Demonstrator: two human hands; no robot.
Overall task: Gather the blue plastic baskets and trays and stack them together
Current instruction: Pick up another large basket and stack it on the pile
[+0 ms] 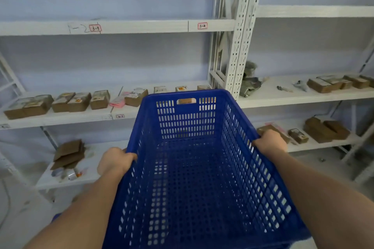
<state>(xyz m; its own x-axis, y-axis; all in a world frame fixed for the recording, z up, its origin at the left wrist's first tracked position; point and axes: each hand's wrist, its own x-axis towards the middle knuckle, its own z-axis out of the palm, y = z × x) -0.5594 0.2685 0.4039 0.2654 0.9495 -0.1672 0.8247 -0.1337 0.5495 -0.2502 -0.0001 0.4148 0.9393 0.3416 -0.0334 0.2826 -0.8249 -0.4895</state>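
A large blue plastic basket (186, 125) with perforated walls and floor fills the lower middle of the head view, held up in front of me with nothing inside. My left hand (115, 160) grips its left rim, fingers curled over the edge. On the opposite long side, my right hand (270, 141) is wrapped over the right rim. The far end wall has a handle slot. A sliver of blue (56, 217) shows by my left forearm; I cannot tell what it is.
White metal shelving (141, 26) stands in front, with an upright post (240, 46) just beyond the basket's far right corner. Several small brown boxes (70, 102) line the middle shelf, with more boxes (323, 129) lower right. Flattened cardboard (68, 153) lies on the lower left shelf.
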